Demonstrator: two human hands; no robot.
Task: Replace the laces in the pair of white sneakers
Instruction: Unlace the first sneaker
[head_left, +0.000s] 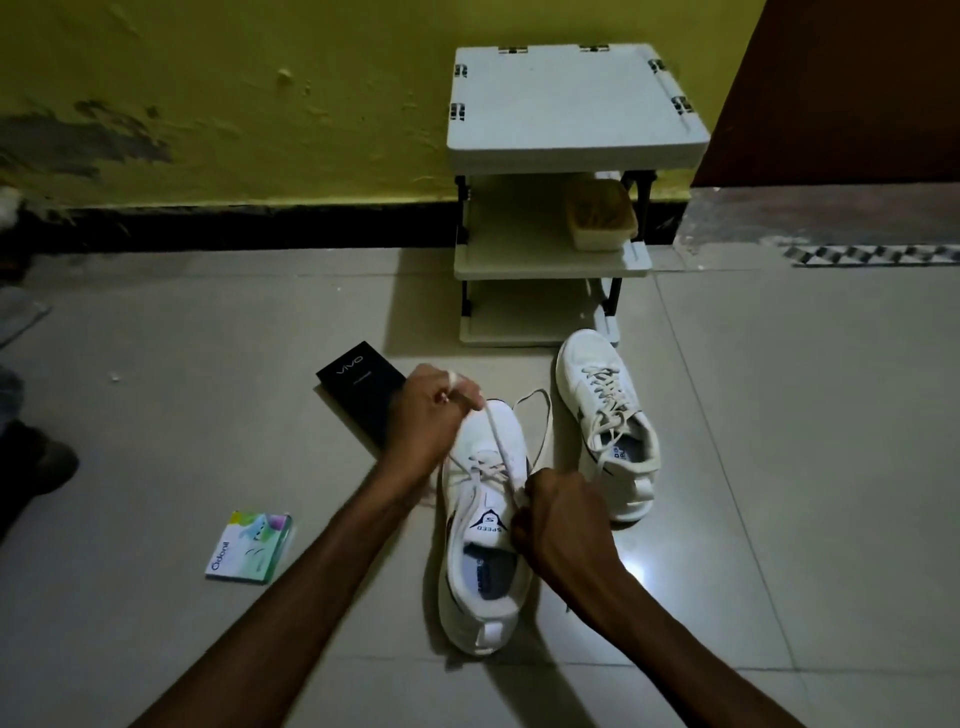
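Two white sneakers stand on the tiled floor. The near sneaker (485, 530) points away from me, partly laced. My left hand (428, 415) hovers over its toe and grips one end of the white lace (496, 441), pulling it taut. My right hand (558, 519) sits at the sneaker's right side by the tongue and pinches the lace near the eyelets. A loose loop of lace (543, 415) lies on the floor beside the toe. The second sneaker (608, 421) stands further right, fully laced, with its lace ends loose.
A white shelf rack (566, 114) stands against the yellow wall, holding a plastic box (600, 215). A black phone box (361, 389) lies left of the near sneaker. A small Odonil packet (249, 545) lies at the left. A dark shoe (36, 462) is at the left edge.
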